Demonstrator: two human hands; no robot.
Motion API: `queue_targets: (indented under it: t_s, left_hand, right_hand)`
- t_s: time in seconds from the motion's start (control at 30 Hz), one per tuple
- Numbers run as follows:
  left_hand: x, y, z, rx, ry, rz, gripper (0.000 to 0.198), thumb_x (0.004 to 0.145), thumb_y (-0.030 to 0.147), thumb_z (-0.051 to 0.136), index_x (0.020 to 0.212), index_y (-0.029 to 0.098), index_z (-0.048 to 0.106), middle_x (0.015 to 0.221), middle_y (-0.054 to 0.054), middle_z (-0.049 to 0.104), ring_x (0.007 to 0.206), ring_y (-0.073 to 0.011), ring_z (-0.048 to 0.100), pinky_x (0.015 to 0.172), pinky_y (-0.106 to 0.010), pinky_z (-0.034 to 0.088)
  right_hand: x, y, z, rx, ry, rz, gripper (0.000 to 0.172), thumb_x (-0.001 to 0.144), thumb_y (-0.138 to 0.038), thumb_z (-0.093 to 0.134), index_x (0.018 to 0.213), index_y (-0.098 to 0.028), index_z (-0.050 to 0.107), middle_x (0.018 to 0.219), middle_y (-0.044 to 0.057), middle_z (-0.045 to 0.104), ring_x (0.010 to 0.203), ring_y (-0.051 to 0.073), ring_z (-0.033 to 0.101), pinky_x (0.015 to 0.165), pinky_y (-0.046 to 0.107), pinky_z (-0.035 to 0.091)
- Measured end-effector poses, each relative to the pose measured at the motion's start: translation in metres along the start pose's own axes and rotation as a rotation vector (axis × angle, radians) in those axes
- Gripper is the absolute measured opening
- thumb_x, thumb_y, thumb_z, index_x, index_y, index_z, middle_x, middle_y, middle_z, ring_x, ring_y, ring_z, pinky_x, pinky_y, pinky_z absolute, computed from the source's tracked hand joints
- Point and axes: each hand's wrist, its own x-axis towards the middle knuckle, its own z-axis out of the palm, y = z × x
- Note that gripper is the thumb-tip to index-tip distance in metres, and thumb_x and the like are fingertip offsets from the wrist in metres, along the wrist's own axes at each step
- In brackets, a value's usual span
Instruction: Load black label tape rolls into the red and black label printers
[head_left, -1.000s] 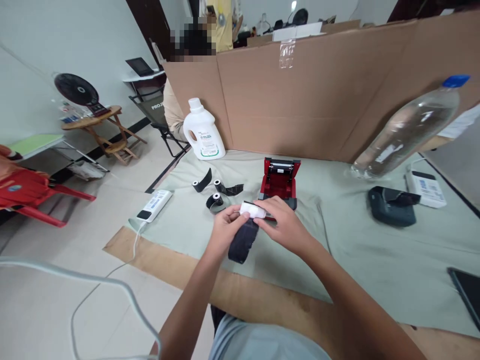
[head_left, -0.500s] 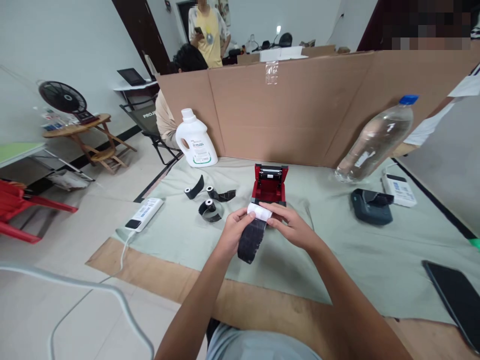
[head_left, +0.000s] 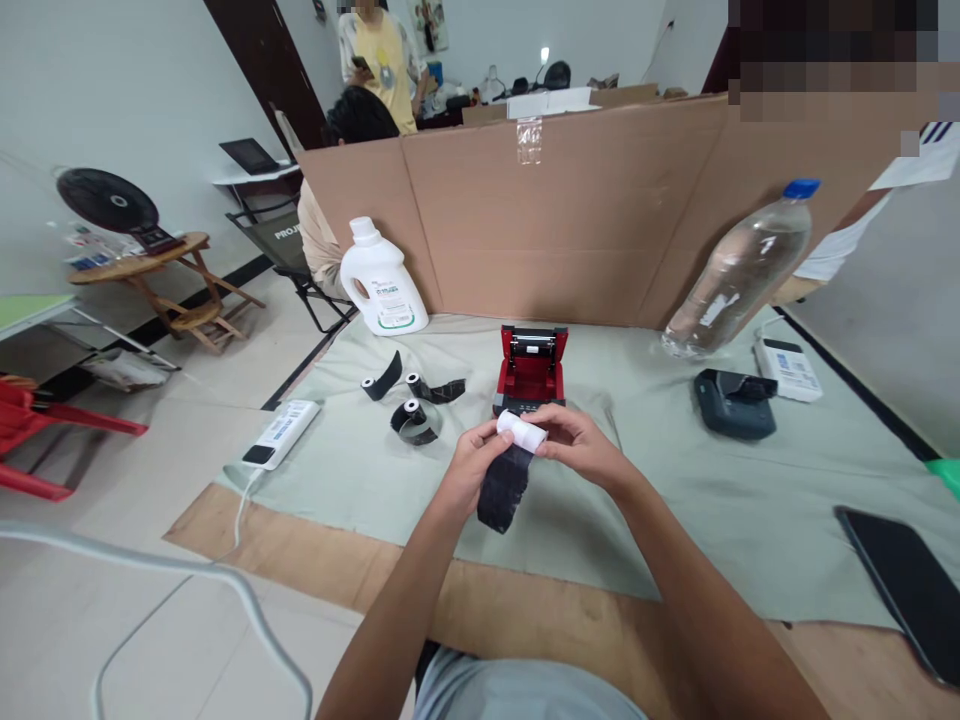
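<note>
Both hands hold a small white paper roll (head_left: 524, 432) just above the cloth, in front of a red thermal printer (head_left: 531, 367) whose lid stands open. My left hand (head_left: 471, 474) pinches the roll's left end and the black strip (head_left: 502, 489) hanging down from it. My right hand (head_left: 579, 446) grips the roll's right end with curled fingers. Three small rolls with black strips (head_left: 414, 419) lie on the cloth to the left of the printer.
A grey-green cloth (head_left: 697, 500) covers the table, walled by brown cardboard (head_left: 570, 220). On it stand a white jug (head_left: 377, 282), a leaning clear bottle (head_left: 739, 270), a black device (head_left: 731, 402), a white device (head_left: 786, 368), a power strip (head_left: 280, 432) and a dark tablet (head_left: 900, 590). People are behind the cardboard.
The view has shifted, so everything sits further left and lower in the frame. My hands keep their hold on the roll, now turned slightly, in front of the printer.
</note>
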Motion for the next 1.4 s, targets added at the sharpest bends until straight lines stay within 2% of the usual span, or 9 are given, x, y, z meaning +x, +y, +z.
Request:
queue_targets:
  t_s: [0.3,0.4,0.57,0.73,0.83,1.0,1.2,1.3,1.4]
  left_hand:
    - [0.007,-0.009,0.006,0.165,0.127,0.157,0.042,0.073,0.045,0.083,0.098,0.015,0.069,0.077,-0.002,0.073,0.064,-0.0124,0.062,0.064,-0.023,0.048]
    - [0.01,-0.007,0.004,0.305,0.145,0.292,0.041,0.082,0.043,0.075,0.112,0.017,0.069,0.082,-0.003,0.074,0.071,-0.0151,0.065,0.069,-0.026,0.052]
    - [0.015,0.013,-0.005,0.766,0.108,0.702,0.034,0.096,0.034,0.056,0.125,0.023,0.071,0.113,-0.009,0.074,0.102,-0.0214,0.068,0.095,-0.033,0.051]
    - [0.021,0.018,0.002,1.189,0.173,0.862,0.051,0.089,0.041,0.067,0.136,0.022,0.063,0.131,-0.013,0.066,0.12,-0.0296,0.061,0.103,-0.04,0.046]
    - [0.024,0.011,0.014,1.332,0.295,0.878,0.065,0.082,0.043,0.073,0.14,0.016,0.057,0.135,-0.018,0.064,0.119,-0.0351,0.06,0.101,-0.045,0.043]
    - [0.029,0.006,0.029,1.32,0.456,0.852,0.046,0.086,0.032,0.067,0.128,0.015,0.062,0.121,-0.018,0.07,0.11,-0.0344,0.063,0.097,-0.044,0.04]
    - [0.032,0.008,0.03,1.264,0.471,0.83,0.036,0.086,0.03,0.067,0.12,0.017,0.065,0.113,-0.014,0.073,0.106,-0.0323,0.065,0.098,-0.044,0.038]
    - [0.03,0.006,0.023,1.256,0.446,0.806,0.049,0.085,0.038,0.07,0.129,0.017,0.061,0.119,-0.016,0.072,0.11,-0.0341,0.065,0.1,-0.046,0.038]
    - [0.024,-0.001,0.009,1.235,0.433,0.785,0.066,0.081,0.046,0.074,0.137,0.014,0.056,0.121,-0.019,0.071,0.11,-0.0359,0.065,0.099,-0.047,0.041]
  right_hand:
    - [0.003,-0.038,0.008,-0.585,0.089,-0.093,0.026,0.093,-0.031,0.063,0.116,-0.023,0.069,0.104,0.007,0.069,0.077,0.016,0.058,0.071,0.033,0.052]
    - [0.006,-0.037,0.01,-0.543,0.114,-0.06,0.029,0.094,-0.03,0.06,0.122,-0.024,0.067,0.106,0.007,0.067,0.08,0.018,0.061,0.07,0.033,0.054]
    - [0.014,-0.03,0.008,-0.3,0.207,0.022,0.033,0.091,-0.036,0.065,0.12,-0.021,0.067,0.108,0.009,0.07,0.09,0.022,0.067,0.07,0.033,0.059]
    - [0.025,-0.035,0.01,-0.27,0.312,0.093,0.032,0.085,-0.039,0.07,0.112,-0.02,0.069,0.105,0.008,0.074,0.088,0.023,0.07,0.071,0.034,0.06]
    - [0.029,-0.037,0.014,-0.217,0.326,0.181,0.035,0.083,-0.042,0.07,0.11,-0.019,0.07,0.101,0.008,0.074,0.079,0.023,0.07,0.058,0.033,0.058]
    - [0.033,-0.037,0.019,-0.299,0.354,0.191,0.033,0.082,-0.041,0.071,0.106,-0.018,0.073,0.096,0.008,0.074,0.072,0.021,0.068,0.055,0.033,0.058]
    - [0.033,-0.036,0.018,-0.325,0.344,0.203,0.034,0.083,-0.043,0.071,0.105,-0.019,0.073,0.097,0.008,0.075,0.068,0.02,0.067,0.052,0.033,0.057]
    - [0.035,-0.033,0.01,-0.271,0.332,0.241,0.037,0.083,-0.047,0.071,0.107,-0.02,0.072,0.1,0.008,0.076,0.07,0.022,0.069,0.052,0.034,0.057]
    - [0.042,-0.025,-0.005,-0.269,0.366,0.189,0.037,0.082,-0.049,0.072,0.105,-0.019,0.073,0.103,0.008,0.077,0.087,0.025,0.071,0.07,0.036,0.059]
